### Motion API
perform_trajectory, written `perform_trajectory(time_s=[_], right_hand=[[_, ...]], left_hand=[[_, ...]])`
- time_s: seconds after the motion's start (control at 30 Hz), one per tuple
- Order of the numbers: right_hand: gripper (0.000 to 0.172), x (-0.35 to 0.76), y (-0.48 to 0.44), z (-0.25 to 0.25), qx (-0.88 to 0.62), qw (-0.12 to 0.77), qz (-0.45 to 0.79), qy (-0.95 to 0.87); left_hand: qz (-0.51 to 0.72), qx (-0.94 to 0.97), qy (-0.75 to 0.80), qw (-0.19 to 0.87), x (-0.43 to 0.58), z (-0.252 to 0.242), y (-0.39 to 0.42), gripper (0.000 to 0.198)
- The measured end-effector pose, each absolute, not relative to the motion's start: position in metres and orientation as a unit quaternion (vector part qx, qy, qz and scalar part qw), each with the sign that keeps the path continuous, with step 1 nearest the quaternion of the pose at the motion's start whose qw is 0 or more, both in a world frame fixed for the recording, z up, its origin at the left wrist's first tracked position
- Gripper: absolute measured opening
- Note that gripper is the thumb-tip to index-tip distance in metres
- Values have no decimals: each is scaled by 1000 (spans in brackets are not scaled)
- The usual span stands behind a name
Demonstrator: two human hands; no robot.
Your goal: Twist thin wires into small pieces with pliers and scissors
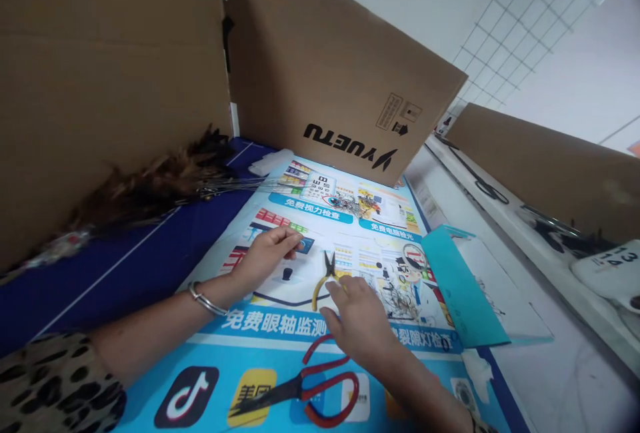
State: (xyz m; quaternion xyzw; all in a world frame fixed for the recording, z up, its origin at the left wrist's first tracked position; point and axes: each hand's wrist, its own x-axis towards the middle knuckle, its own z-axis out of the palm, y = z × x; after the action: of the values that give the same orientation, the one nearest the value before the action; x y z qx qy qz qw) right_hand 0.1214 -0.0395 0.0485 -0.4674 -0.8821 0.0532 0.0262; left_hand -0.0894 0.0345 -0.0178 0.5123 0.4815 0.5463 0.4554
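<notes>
Left hand point(273, 248): thumb and forefinger drawn together; anything thin between them cannot be told.
Right hand point(364, 321): half open, fingertips at one pliers handle; firm hold cannot be told.
Yellow-handled pliers point(329, 271): between both hands, nose toward the tabletop point(165, 256)'s far edge, handles nearer, apparently for easy grasp.
Red-handled scissors point(297, 388): tabletop's near edge, seemingly parked within reach.
Feathers point(150, 183): tabletop's left edge, presumably kept aside.

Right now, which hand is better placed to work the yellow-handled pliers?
Likely the right hand: it is right at the yellow-handled pliers, though its exact grip is unclear. The left hand is apart from them, farther left.
</notes>
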Motion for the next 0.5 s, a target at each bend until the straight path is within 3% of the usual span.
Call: perform_trajectory(time_s=[0.27, 0.4, 0.5], right_hand=[[45, 111, -24, 20, -426, 78, 41, -901], [12, 118, -23, 14, -390, 197, 33, -899], [9, 124, -17, 12, -377, 296, -31, -877]], left_hand=[[526, 513, 464, 494, -84, -12, 28, 26], [523, 495, 454, 525, -81, -14, 26, 26], [505, 489, 444, 554, -75, -14, 22, 26]])
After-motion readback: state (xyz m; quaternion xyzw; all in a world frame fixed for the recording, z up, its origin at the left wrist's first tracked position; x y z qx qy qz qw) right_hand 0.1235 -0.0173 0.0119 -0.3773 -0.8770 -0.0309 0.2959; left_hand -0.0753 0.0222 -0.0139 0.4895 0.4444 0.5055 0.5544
